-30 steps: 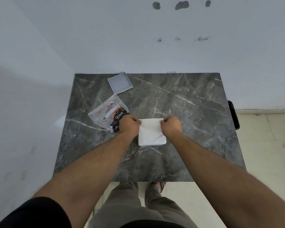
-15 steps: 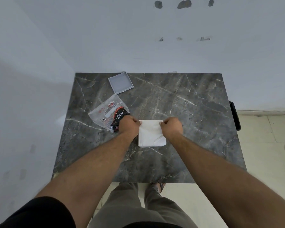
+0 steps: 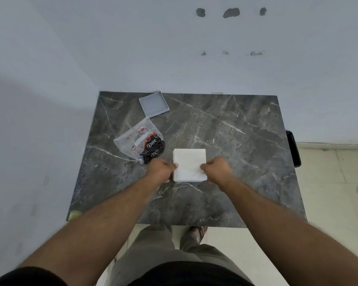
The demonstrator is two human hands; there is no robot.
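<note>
A white square stack of paper napkins [image 3: 189, 164] lies on the dark marble table [image 3: 236, 141], a little left of centre. My left hand [image 3: 161, 168] pinches the stack's left edge with curled fingers. On the opposite side my right hand [image 3: 216, 166] pinches the top sheet near the right edge. Both hands sit at the stack's near half, and its far half is uncovered and flat.
A clear plastic bag [image 3: 139, 142] with dark Dove-labelled packets lies left of the napkins. A shallow grey square lid [image 3: 154, 103] rests near the table's far edge. A black object [image 3: 293, 148] hangs off the right edge. Walls stand behind and left.
Both hands have slid toward me along the stack's sides. The top sheet, lifted and creased at the far edge before, now lies flat.
</note>
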